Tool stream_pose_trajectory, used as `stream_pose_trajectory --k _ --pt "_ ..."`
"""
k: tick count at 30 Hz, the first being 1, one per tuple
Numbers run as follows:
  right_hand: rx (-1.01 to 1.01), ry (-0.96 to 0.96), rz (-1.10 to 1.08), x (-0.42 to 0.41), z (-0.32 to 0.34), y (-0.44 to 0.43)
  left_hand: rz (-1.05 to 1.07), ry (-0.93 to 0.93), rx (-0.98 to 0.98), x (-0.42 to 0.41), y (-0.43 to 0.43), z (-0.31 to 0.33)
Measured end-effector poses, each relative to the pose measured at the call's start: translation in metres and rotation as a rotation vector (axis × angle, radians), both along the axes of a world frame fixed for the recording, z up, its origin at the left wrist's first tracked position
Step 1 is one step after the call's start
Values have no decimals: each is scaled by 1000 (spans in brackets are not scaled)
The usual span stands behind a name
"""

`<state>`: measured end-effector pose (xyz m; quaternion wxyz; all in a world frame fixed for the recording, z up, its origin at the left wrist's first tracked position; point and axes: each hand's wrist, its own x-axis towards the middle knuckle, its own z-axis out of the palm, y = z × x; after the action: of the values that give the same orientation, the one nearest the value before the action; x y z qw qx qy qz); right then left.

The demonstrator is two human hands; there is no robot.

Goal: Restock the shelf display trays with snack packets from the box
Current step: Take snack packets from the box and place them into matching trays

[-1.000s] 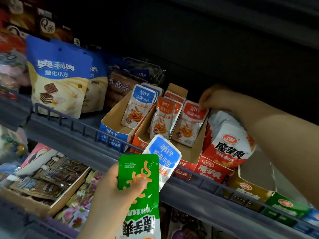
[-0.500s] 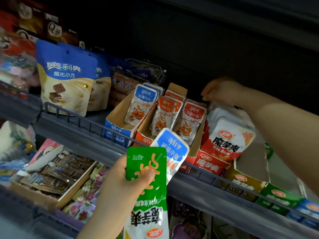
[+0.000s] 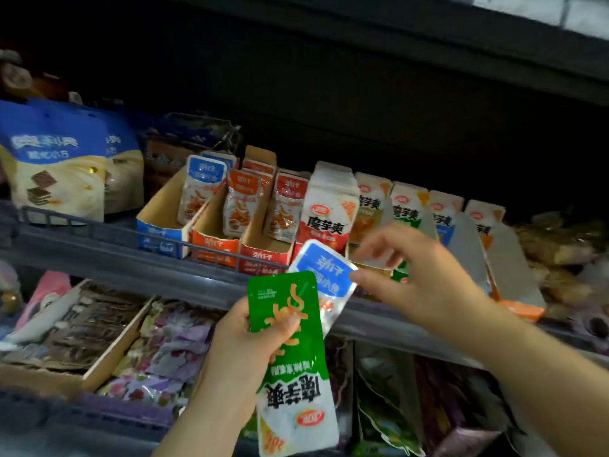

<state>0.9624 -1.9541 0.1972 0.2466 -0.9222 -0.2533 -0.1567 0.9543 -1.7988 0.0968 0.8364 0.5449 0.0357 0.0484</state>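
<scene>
Left hand (image 3: 253, 338) pinches green packet (image 3: 290, 351) and blue packet (image 3: 324, 275); right hand (image 3: 418, 278), fingers spread, nearer, touches the blue's right edge

Both forearms are bare to the frame edge, no sleeve in view; the left hand (image 3: 245, 338) and right hand (image 3: 418, 278) carry no glove, ring, watch or wristband, and the visible fingernails are short and unpainted.
</scene>
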Motion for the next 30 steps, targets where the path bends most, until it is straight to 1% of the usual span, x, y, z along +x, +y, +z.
stream_pose_trajectory --k 2,4,6,7,9,11,13,21,23,25,26,30 --pt "215 132 -139 -13 -35 -24 26 38 -96 1 -15 -3" --pt "340 388 -224 -27 -72 -40 57 58 -148 2 -28 -5" --pt "440 652 -187 -41 -102 -48 69 64 -174 2 -43 -6" --pt "482 743 -153 -47 -113 -49 68 72 -185 1 -49 -6" --pt "563 847 -145 -53 -126 -49 55 95 -203 2 -61 -8" --pt "621 862 -186 -54 -129 -52 41 107 -202 3 -71 -12" --pt "677 832 -246 -51 -126 -56 32 114 -191 4 -77 -14" --pt "1151 698 -351 -44 -114 -79 -36 93 -200 7 -87 -13" --pt "1209 664 -403 -42 -110 -84 -50 88 -185 6 -88 -13" --pt "1205 644 -421 -39 -105 -87 -32 81 -160 6 -91 -15" --pt "1169 636 -405 -38 -102 -88 -17 76 -146 6 -92 -16" --pt "931 554 -331 -34 -78 -94 -39 59 -163 9 -92 -18"
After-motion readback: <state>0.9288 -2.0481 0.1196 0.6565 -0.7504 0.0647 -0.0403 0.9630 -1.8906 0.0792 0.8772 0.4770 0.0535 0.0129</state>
